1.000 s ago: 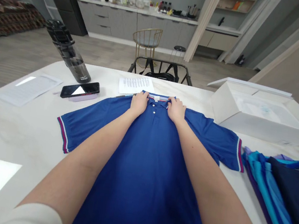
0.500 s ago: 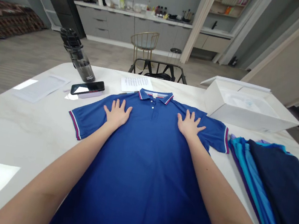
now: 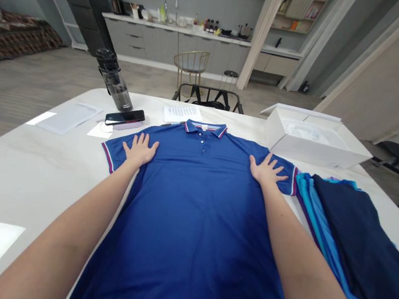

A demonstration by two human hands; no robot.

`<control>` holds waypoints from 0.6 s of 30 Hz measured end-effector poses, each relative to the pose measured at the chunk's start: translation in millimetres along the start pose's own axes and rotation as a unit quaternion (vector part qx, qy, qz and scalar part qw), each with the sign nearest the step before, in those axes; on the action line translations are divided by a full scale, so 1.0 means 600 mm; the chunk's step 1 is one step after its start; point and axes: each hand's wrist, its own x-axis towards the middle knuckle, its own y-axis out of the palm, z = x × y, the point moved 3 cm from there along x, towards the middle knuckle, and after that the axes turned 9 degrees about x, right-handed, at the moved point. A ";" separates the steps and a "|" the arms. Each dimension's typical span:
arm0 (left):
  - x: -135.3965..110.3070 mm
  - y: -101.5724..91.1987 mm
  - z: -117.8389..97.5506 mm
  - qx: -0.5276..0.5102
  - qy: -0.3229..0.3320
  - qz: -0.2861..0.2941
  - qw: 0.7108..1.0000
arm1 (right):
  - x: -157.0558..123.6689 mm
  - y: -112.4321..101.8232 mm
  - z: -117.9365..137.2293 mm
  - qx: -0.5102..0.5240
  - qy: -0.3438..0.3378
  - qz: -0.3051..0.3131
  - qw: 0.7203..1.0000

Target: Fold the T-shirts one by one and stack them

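A blue polo shirt (image 3: pixel 193 209) lies spread face up on the white table, its collar at the far side and striped trim on collar and cuffs. My left hand (image 3: pixel 139 150) rests flat on the shirt near the left sleeve, fingers spread. On the other side, my right hand (image 3: pixel 268 170) presses flat where the right sleeve meets the body, its fingers also apart. Neither hand grips the cloth. The shirt's lower hem runs out of view at the bottom.
To the right lies a stack of folded clothes (image 3: pixel 356 237), dark navy on top. Behind it stands an open white box (image 3: pixel 310 150). At the back left are a water bottle (image 3: pixel 119 90), a phone (image 3: pixel 125 117) and paper sheets (image 3: pixel 69 117). A printed sheet (image 3: pixel 180 113) lies behind the collar.
Both hands have slid outward over the shirt, the left toward the left sleeve and the right toward the right sleeve. The camera view has shifted slightly.
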 end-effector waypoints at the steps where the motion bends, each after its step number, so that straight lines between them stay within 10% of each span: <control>1: -0.003 -0.001 0.001 -0.002 -0.006 -0.002 1.000 | 0.002 0.001 -0.001 -0.001 0.012 -0.005 1.000; 12: -0.011 -0.007 -0.006 0.008 -0.027 -0.024 0.999 | 0.013 0.005 0.010 -0.025 0.041 -0.021 0.999; 18: -0.081 -0.026 -0.098 0.035 0.139 -0.091 0.985 | -0.099 -0.001 0.075 -0.072 -0.228 -0.053 0.970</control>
